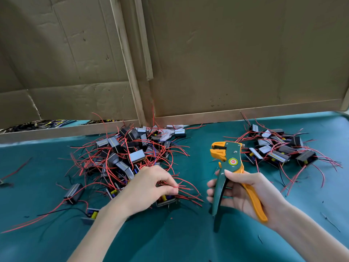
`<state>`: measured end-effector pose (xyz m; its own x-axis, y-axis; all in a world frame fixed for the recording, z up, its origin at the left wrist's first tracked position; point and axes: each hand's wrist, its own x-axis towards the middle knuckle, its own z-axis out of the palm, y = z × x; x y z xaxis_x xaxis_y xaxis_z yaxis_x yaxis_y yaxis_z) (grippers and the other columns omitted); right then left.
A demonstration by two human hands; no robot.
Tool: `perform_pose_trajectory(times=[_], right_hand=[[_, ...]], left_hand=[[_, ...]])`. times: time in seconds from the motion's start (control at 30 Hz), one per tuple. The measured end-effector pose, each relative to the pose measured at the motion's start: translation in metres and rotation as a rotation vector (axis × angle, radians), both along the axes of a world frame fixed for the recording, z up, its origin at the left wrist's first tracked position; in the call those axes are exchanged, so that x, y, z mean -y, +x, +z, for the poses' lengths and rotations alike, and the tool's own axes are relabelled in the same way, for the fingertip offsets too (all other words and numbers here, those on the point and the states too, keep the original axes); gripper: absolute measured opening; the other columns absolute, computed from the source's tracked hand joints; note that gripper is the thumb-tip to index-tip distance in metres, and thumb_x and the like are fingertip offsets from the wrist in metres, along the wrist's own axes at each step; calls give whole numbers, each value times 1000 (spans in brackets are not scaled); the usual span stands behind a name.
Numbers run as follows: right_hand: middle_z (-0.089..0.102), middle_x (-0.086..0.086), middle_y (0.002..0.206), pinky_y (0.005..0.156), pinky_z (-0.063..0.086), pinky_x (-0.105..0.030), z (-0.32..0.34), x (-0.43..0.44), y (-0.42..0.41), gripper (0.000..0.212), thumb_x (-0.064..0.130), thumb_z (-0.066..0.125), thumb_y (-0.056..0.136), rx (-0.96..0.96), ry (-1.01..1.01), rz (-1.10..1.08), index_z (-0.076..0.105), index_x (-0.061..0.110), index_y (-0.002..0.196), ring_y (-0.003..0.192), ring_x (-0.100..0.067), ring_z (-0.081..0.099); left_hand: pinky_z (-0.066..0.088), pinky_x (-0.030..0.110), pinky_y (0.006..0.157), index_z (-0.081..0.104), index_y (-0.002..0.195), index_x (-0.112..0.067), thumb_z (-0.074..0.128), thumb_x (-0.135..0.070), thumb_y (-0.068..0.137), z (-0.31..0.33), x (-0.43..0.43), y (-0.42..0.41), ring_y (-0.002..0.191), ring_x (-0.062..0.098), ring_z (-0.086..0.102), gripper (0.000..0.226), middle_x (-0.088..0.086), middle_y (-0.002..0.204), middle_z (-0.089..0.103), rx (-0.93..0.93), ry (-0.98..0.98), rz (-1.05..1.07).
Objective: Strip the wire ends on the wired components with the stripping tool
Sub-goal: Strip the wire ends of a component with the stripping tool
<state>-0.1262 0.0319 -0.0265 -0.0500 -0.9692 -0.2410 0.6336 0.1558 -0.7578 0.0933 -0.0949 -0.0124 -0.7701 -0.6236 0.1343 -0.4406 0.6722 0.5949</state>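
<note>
Head view of a bench (188,239) under a teal cover, backed by upright cardboard (226,53). Left hand (149,188): fingers (170,188) curled, thumb and forefinger pinching a bunch of red wires (188,190) that run out to the right; the wires appear to belong to a component (166,201), a small dark block with yellow parts; it lies on the bench just under the hand, at the near edge of the left pile (128,154). Right hand (245,193): wrapped round the handles of the stripper (233,161), which is held upright above the bench between the two piles; green handle across the fingers, orange handle against the palm, thumb laid on the green body below the round label; handles spread apart; orange jaws at the top, facing left, with a dark gap between them. Stripper and pinched wires: near each other but apart. Left pile: many like components heaped in a tangle of red wires, with a few black and blue ones. Right pile (279,150): fewer components, spread flatter, to the right of the stripper; wires splayed outward. Loose components (73,193): two, on the bench left of the left forearm, apart from the heap. Scraps (330,222): short, dark, on the cover right of the right forearm.
</note>
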Motion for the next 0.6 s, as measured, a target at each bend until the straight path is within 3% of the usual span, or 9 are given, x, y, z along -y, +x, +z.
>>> perform_pose_trajectory(times=[0.13, 0.23, 0.37, 0.43, 0.6], right_hand=[[65, -36, 89, 68, 58, -53, 1, -1, 2, 45, 10, 67, 68, -39, -41, 38, 49, 3, 110, 74, -46, 67], [64, -37, 91, 71, 56, -54, 1, -1, 3, 48, 2, 69, 70, -55, -71, 79, 48, 4, 113, 76, -47, 67], [63, -38, 95, 73, 55, -55, 0, -4, 3, 42, 8, 72, 70, -45, -76, 130, 53, 1, 107, 79, -47, 65], [63, -38, 96, 74, 55, -54, 1, -4, 3, 39, 10, 71, 71, -39, -83, 141, 54, 1, 105, 79, -47, 66], [64, -37, 93, 72, 56, -55, 1, -2, 4, 41, 2, 67, 72, -62, -72, 104, 50, 3, 108, 77, -47, 66]], left_hand=[[51, 23, 81, 64, 81, -15, 67, -21, 88, -6, -6, -9, 88, 9, 67, 10, -5, 93, 74, -159, 249, 11], [50, 21, 75, 62, 83, -14, 65, -18, 88, -8, -11, -17, 78, 11, 64, 7, 0, 85, 71, -372, 277, 61], [43, 13, 70, 61, 78, -24, 67, -30, 77, -8, -14, -21, 71, 4, 57, 9, -11, 75, 64, -581, 253, 126], [45, 18, 76, 63, 76, -25, 69, -31, 77, -9, -12, -19, 77, 4, 61, 8, -10, 79, 68, -572, 215, 151], [41, 22, 94, 62, 73, -25, 76, -14, 79, -18, -7, -15, 102, -2, 62, 18, -20, 99, 70, -267, 140, 0]])
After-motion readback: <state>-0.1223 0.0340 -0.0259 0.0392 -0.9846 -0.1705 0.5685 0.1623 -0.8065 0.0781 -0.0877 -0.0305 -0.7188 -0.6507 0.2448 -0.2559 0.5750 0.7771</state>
